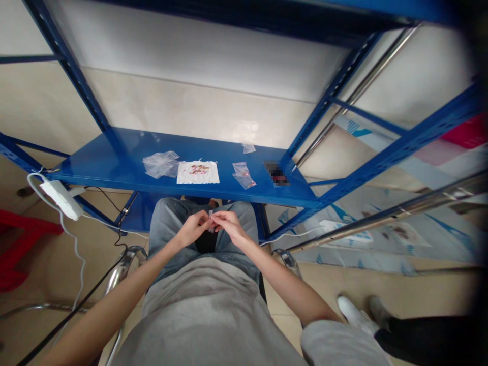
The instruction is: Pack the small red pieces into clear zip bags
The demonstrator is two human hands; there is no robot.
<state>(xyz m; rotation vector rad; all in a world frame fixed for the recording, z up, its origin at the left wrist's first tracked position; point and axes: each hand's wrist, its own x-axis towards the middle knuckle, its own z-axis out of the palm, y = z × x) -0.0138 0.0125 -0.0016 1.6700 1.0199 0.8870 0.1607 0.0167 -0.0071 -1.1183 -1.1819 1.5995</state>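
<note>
Over my lap, my left hand (193, 226) and my right hand (229, 225) meet, and both pinch a small clear plastic bag (211, 215) between the fingertips. Just beyond my knees is a blue metal shelf (114, 168). On it lie a heap of empty clear bags (160, 163), a white cloth (198, 172) with several small red and brown pieces on it, and some filled little bags (243, 175). One more small clear bag (248, 148) lies further back on the shelf.
A small dark object (276, 174) lies at the shelf's right end. A white power adapter (61, 199) with cables hangs off the shelf's left corner. A red stool (19, 244) stands at the left. Another person's shoes (366, 312) show at the lower right beside a steel rail (381, 218).
</note>
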